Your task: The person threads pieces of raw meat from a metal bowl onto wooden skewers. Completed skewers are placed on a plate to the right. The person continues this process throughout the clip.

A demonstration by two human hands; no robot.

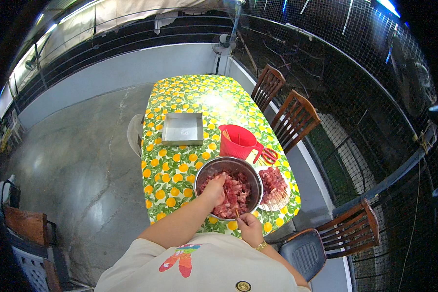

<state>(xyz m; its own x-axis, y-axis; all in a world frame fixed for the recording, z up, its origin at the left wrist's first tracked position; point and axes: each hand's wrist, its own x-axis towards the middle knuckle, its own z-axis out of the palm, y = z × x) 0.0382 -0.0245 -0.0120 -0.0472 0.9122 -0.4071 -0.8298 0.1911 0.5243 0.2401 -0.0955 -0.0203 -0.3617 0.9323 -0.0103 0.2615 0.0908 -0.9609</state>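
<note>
A steel bowl (255, 182) holding pieces of raw meat (237, 193) stands at the near part of the table. My left hand (216, 189) reaches into the bowl over the meat; its fingertips are partly hidden, so whether it grips a piece is unclear. At the bowl's near rim my right hand (249, 226) pinches a thin wooden skewer (237, 212), which points towards the meat. Right of the bowl, a white plate (273, 208) bears skewered raw meat (273, 182), the bare skewer ends towards me.
Behind the bowl are a red plastic pitcher (237, 142) with skewers inside and red-handled scissors (269, 156). A square metal pan (183, 141) lies further left on the fruit-patterned tablecloth (179, 171). Wooden chairs (295, 118) line the right side; another chair (303, 252) stands near my right arm.
</note>
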